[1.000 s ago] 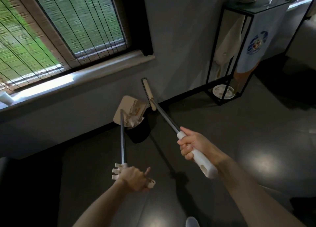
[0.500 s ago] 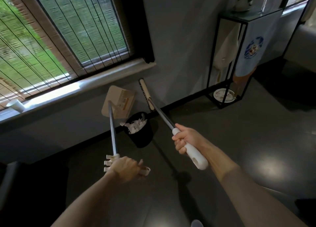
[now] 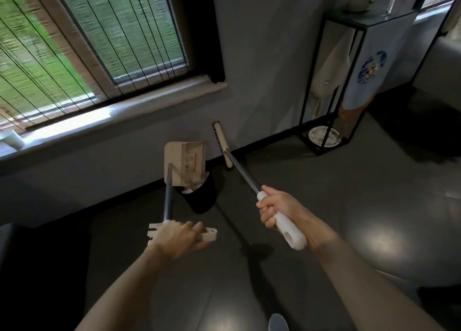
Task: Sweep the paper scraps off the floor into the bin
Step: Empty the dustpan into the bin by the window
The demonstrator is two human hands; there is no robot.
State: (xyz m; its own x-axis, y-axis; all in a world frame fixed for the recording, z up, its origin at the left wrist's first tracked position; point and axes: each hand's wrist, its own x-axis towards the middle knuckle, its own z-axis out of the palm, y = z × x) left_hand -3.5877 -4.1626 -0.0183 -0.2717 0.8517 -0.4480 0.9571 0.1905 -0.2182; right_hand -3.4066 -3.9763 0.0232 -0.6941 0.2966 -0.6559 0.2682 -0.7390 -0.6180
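Clenched round the dustpan's white handle, the left hand [image 3: 179,236] holds the shaft running toward 12 o'clock, so the dustpan [image 3: 185,163] hangs tipped over the black bin [image 3: 202,201], its lower edge covering the bin's mouth. Pale paper scraps [image 3: 190,189] show inside the bin beneath that edge. The right hand [image 3: 274,212] grasps the broom [image 3: 222,143] by its handle, shaft pointing to 11 o'clock, head by the wall just right of the bin. Emptying the pan probably falls to the left hand, the nearer one.

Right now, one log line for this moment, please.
left hand: grips dustpan handle | dustpan: tilted over bin | right hand: grips broom | paper scraps: in bin
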